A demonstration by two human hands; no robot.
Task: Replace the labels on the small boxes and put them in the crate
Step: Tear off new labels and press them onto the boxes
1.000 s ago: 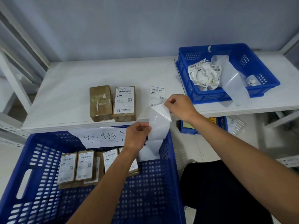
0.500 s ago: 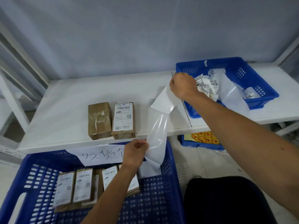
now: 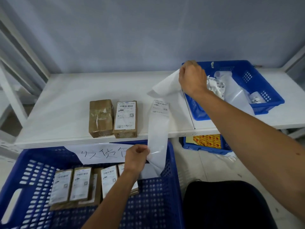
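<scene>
Two small brown boxes stand on the white shelf (image 3: 66, 113): a bare one with torn tape (image 3: 100, 118) and a labelled one (image 3: 125, 119) to its right. A long strip of white label backing paper (image 3: 157, 133) stretches between my hands. My left hand (image 3: 136, 157) pinches its lower part over the big blue crate (image 3: 156, 204). My right hand (image 3: 192, 78) holds its upper end at the small blue bin's (image 3: 267, 100) left rim. One loose label (image 3: 160, 105) shows behind the strip. Several labelled boxes (image 3: 80, 184) lie in the crate.
The small blue bin holds crumpled old labels (image 3: 216, 86) and more backing paper. A handwritten paper sign (image 3: 100, 153) hangs on the crate's far rim. Below the shelf sits another blue bin with yellow-red packs (image 3: 208, 140). White shelf posts stand at the left.
My right hand has carried the top of the backing strip up and to the right, from the shelf's front edge to the small bin. My left hand keeps hold of the lower part.
</scene>
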